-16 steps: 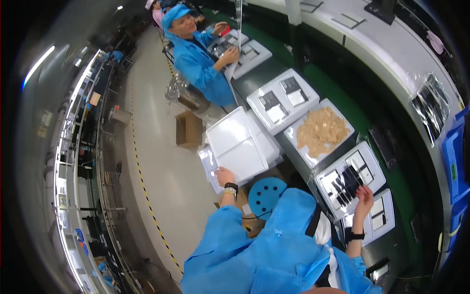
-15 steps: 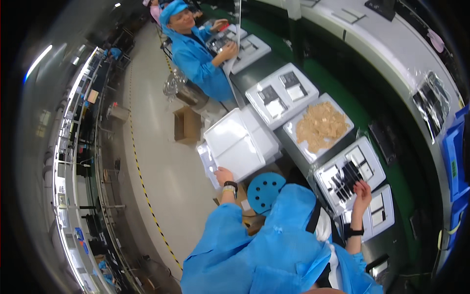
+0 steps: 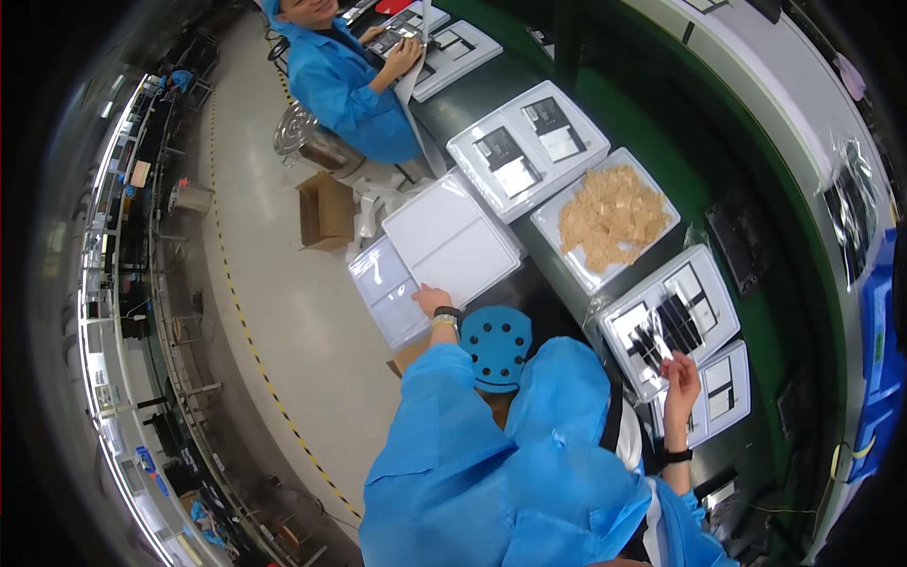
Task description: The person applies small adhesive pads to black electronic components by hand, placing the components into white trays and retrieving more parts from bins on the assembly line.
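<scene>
My left hand (image 3: 433, 300) is at the near corner of a white plastic tray (image 3: 453, 231), fingers bent at its edge. Partly under that tray lies another pale tray (image 3: 385, 295), sticking out to the left. On the right, my right hand (image 3: 680, 380) has its fingertips pinched together over the near edge of a white tray (image 3: 726, 317). A pale, shiny streak shows by the fingertips; what they hold is too small to make out. Several dark flat strips (image 3: 678, 321) lie in this tray, beside white pieces with black frames.
A tray of tan scraps (image 3: 614, 217) and a tray with two dark-and-white parts (image 3: 522, 163) stand farther along the bench. A co-worker in blue (image 3: 340, 94) handles parts beyond. A blue round stool (image 3: 496, 348) and a cardboard box (image 3: 326, 213) are on the floor side.
The view has shifted. More of the lower pale tray shows left of the upper one, beside my left hand. My right hand has drawn back slightly from the dark strips.
</scene>
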The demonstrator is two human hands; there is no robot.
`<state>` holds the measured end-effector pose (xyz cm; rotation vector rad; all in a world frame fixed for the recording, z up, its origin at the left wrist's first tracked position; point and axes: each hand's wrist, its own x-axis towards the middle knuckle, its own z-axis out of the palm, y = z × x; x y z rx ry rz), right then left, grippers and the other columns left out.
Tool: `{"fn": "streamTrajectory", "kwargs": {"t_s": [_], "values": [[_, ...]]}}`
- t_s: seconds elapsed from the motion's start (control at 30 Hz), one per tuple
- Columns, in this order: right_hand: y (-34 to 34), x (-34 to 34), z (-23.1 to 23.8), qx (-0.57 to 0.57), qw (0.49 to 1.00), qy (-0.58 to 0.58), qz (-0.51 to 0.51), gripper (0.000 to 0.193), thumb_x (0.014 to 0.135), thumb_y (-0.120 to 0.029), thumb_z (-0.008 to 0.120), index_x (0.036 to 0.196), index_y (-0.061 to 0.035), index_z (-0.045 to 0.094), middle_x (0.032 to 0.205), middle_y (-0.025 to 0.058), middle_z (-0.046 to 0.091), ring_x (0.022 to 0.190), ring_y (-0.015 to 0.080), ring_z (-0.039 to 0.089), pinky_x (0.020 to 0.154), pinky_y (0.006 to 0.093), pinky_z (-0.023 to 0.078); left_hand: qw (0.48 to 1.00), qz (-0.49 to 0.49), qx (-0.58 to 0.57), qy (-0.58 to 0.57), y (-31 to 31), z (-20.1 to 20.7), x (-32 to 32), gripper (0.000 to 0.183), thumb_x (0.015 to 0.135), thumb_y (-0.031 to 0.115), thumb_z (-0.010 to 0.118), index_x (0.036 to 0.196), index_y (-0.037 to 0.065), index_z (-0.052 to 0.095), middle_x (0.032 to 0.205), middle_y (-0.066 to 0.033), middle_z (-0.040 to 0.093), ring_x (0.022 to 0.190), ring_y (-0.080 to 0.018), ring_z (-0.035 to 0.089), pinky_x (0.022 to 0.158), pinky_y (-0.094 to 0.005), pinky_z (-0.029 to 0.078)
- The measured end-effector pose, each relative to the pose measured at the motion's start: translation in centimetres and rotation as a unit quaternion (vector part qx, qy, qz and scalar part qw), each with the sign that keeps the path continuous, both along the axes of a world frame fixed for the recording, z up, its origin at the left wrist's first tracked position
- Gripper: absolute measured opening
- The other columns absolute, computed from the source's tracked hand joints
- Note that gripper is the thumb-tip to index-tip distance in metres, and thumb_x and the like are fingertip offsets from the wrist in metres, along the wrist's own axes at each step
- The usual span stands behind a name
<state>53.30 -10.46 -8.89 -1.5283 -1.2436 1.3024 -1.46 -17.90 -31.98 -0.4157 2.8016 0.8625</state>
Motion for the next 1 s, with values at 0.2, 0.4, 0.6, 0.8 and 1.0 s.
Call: {"fn": "streamTrajectory", "kwargs": {"t_s": [0.2, 0.4, 0.6, 0.8, 1.0], "values": [[1.9, -2.0, -0.2, -0.060, 0.998, -0.031, 0.000, 0.026, 0.105, -0.015, 0.060, 0.124, 0.0028, 0.062, 0.097, 0.0094, 0.072, 0.084, 0.0143, 0.067, 0.079, 0.0276, 0.054, 0.891, -0.281, -0.356, -0.004, 3.1, -8.5, -4.5, 0.028, 0.101, 0.025, 0.052, 0.104, 0.002, 0.068, 0.105, -0.0158, 0.073, 0.094, -0.0270, 0.067, 0.090, -0.0353, 0.049], [5.1, -5.0, 0.9, -0.085, 0.995, -0.031, -0.030, 0.027, 0.105, -0.017, 0.060, 0.126, 0.0014, 0.062, 0.099, 0.0086, 0.072, 0.085, 0.0139, 0.067, 0.080, 0.0278, 0.054, 0.968, -0.200, -0.154, 0.000, 2.2, -7.1, -3.1, 0.035, 0.091, 0.025, 0.066, 0.113, -0.003, 0.069, 0.112, -0.0230, 0.071, 0.107, -0.0394, 0.067, 0.096, -0.0496, 0.051], [7.3, -6.9, 2.2, -0.080, 0.996, -0.003, -0.044, 0.023, 0.106, -0.014, 0.059, 0.123, 0.0010, 0.063, 0.100, 0.0083, 0.071, 0.088, 0.0144, 0.067, 0.085, 0.0283, 0.055, 0.930, -0.304, -0.189, -0.086, -0.2, -8.5, -5.4, 0.044, 0.080, 0.029, 0.076, 0.109, -0.005, 0.070, 0.113, -0.0270, 0.070, 0.110, -0.0457, 0.066, 0.098, -0.0513, 0.052], [6.3, -7.0, 1.3, -0.057, 0.995, 0.055, -0.068, 0.020, 0.104, -0.011, 0.060, 0.119, 0.0020, 0.064, 0.099, 0.0089, 0.072, 0.091, 0.0151, 0.067, 0.086, 0.0286, 0.055, 0.832, -0.451, -0.290, -0.140, 3.4, -6.1, -11.2, 0.042, 0.084, 0.031, 0.069, 0.109, -0.002, 0.070, 0.113, -0.0278, 0.071, 0.111, -0.0442, 0.067, 0.099, -0.0500, 0.052], [4.4, -9.3, 1.1, -0.040, 0.997, 0.046, -0.042, 0.015, 0.101, -0.004, 0.061, 0.113, 0.0018, 0.066, 0.093, 0.0074, 0.073, 0.085, 0.0130, 0.068, 0.082, 0.0276, 0.054, 0.753, -0.625, 0.005, 0.204, 23.3, 19.7, -8.2, 0.023, 0.087, 0.010, 0.066, 0.108, 0.000, 0.064, 0.102, -0.0203, 0.067, 0.100, -0.0424, 0.063, 0.088, -0.0496, 0.051]]}}
